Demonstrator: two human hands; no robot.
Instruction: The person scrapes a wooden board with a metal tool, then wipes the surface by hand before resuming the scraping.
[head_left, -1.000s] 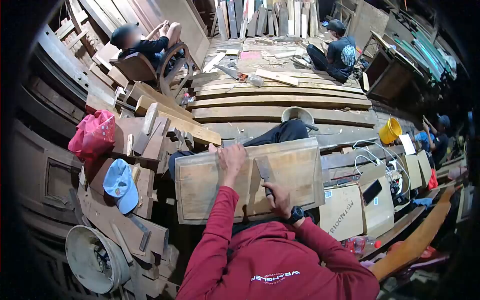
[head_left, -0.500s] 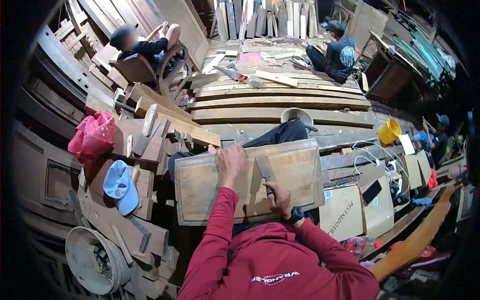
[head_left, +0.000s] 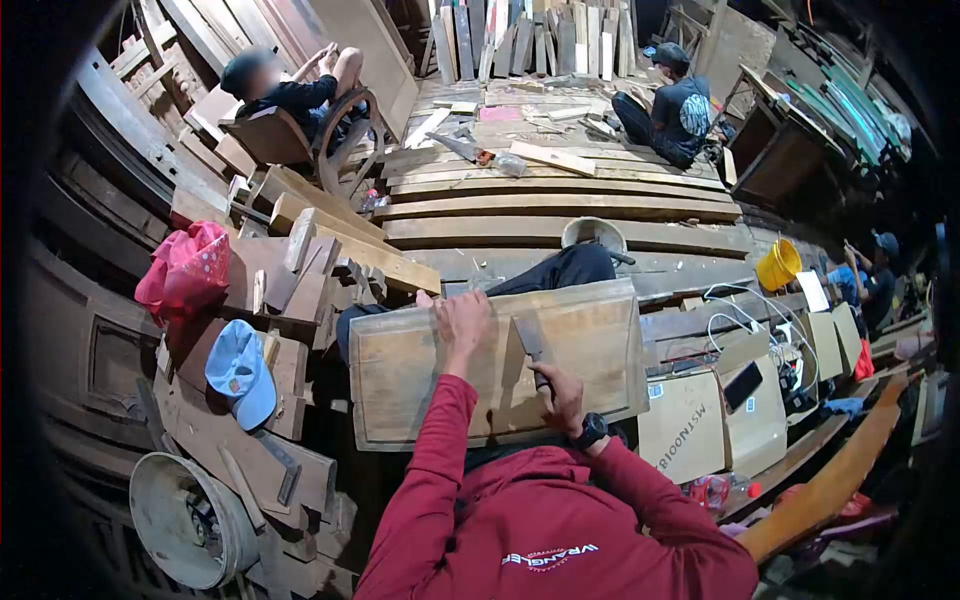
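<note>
Wooden panel [head_left: 600,350], pale and rectangular with a rounded border, lies across the person's lap in the middle of the scene, its long edges running left to right. The left hand [head_left: 463,318] rests flat on the panel near its far edge, fingers unclenched and gripping nothing. The right hand [head_left: 560,390], a dark watch on its wrist, is closed around the handle of a chisel [head_left: 528,338]. The flat blade points away from the body and touches the panel face just right of the left hand. Both sleeves are red.

Left of the panel, a blue cap [head_left: 238,370] lies on stacked timber, with a red bag [head_left: 185,270] beyond it. Right of the panel stands a cardboard box [head_left: 685,425], and a yellow bucket [head_left: 780,262] sits farther off. Two other people sit on planks at the far side.
</note>
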